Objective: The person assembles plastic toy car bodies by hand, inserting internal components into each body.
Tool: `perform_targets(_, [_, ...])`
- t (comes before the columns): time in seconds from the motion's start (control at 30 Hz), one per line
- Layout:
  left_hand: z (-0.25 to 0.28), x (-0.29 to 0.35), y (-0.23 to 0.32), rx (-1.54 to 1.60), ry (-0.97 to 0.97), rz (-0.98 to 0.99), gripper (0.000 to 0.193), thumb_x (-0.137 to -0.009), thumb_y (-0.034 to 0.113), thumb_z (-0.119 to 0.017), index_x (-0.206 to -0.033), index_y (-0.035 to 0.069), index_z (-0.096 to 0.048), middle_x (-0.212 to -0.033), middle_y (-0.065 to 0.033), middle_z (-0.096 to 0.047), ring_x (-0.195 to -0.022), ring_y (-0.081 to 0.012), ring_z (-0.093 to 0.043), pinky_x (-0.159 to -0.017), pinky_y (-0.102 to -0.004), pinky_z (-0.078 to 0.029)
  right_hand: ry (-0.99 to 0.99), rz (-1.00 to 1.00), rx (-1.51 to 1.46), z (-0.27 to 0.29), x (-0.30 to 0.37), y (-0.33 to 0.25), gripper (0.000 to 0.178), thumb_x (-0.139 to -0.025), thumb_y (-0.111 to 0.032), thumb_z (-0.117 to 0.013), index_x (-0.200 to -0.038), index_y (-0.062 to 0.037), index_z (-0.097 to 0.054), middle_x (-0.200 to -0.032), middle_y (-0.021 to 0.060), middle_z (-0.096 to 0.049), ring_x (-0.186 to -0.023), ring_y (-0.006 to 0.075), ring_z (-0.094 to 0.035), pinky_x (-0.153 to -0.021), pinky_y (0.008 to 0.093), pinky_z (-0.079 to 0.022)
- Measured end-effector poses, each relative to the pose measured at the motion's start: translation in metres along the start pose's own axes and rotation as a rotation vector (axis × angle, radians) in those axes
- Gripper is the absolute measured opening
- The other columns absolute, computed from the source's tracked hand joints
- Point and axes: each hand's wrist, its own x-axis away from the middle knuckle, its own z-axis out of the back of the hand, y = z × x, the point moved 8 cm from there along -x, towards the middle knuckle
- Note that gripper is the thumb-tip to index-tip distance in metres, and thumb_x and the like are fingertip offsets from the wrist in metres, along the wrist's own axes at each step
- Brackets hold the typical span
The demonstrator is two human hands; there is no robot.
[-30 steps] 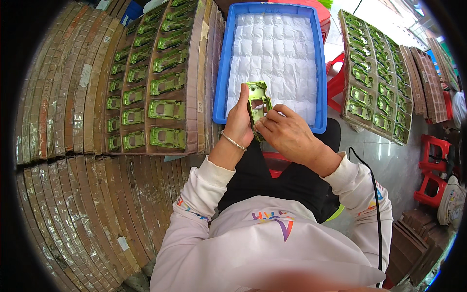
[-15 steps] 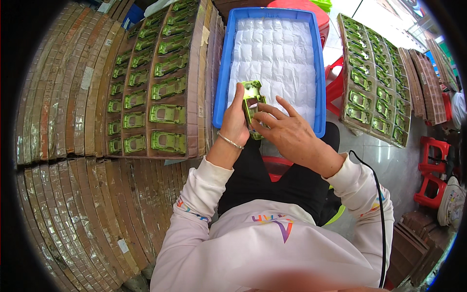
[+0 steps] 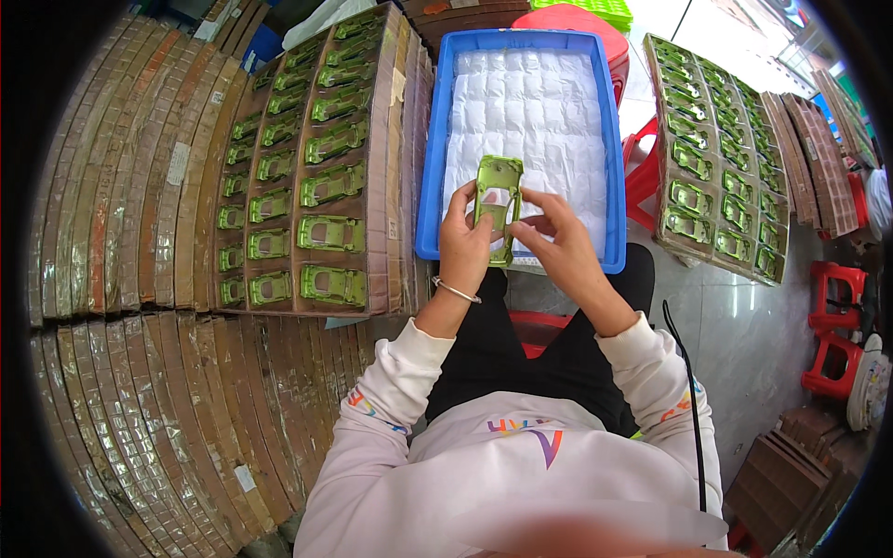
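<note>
Between my two hands is a green toy car body shell point(image 3: 500, 175), hollow with open window gaps, held over the near edge of a blue plastic tray point(image 3: 612, 177). My left hand point(image 3: 464, 244) grips the shell's left side, thumb lying across it. On the opposite side, my right hand point(image 3: 564, 244) pinches the edge between thumb and fingers. Rows of white, pillow-like padding point(image 3: 526, 98) fill the tray below. At the left, a divided cardboard tray point(image 3: 377, 186) carries several matching green car shells point(image 3: 330, 234).
Another divided tray point(image 3: 659, 200) of green shells rests at the right, near red stools point(image 3: 831, 363). Stacks of brown cardboard trays point(image 3: 112, 186) line the left side. A black cable point(image 3: 688, 372) hangs by my right arm. A red seat point(image 3: 581, 20) shows behind the blue tray.
My right hand has gone from reaching over the shell with spread fingers to pinching its right edge. The shell has turned to face up more squarely and shifted slightly right.
</note>
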Motion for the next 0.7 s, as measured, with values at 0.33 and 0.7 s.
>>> perform_targets(0.33, [-0.007, 0.018, 0.027, -0.474, 0.037, -0.298, 0.041, -0.086, -0.008, -0.053, -0.127, 0.0, -0.051, -0.118, -0.0156, -0.06, -0.1, -0.0252, -0.064, -0.085, -0.0326, -0.05, 0.106, -0.18, -0.35, -0.025, -0.01, 0.032, 0.022, -0.085, -0.001, -0.061, -0.108, 0.0011, -0.06, -0.086, 0.0033, -0.065, -0.075, 0.0071, -0.058, -0.061, 0.0236, -0.047])
perform_targets(0.7, [-0.004, 0.021, 0.028, -0.514, 0.087, -0.349, 0.039, -0.088, -0.004, -0.051, -0.127, 0.0, -0.047, -0.106, -0.0197, -0.064, -0.091, -0.0272, -0.065, -0.078, -0.0351, -0.051, 0.084, -0.141, -0.276, -0.026, -0.013, 0.02, 0.023, -0.084, 0.001, -0.06, -0.107, 0.0004, -0.06, -0.084, 0.0022, -0.063, -0.072, 0.0062, -0.057, -0.062, 0.024, -0.053])
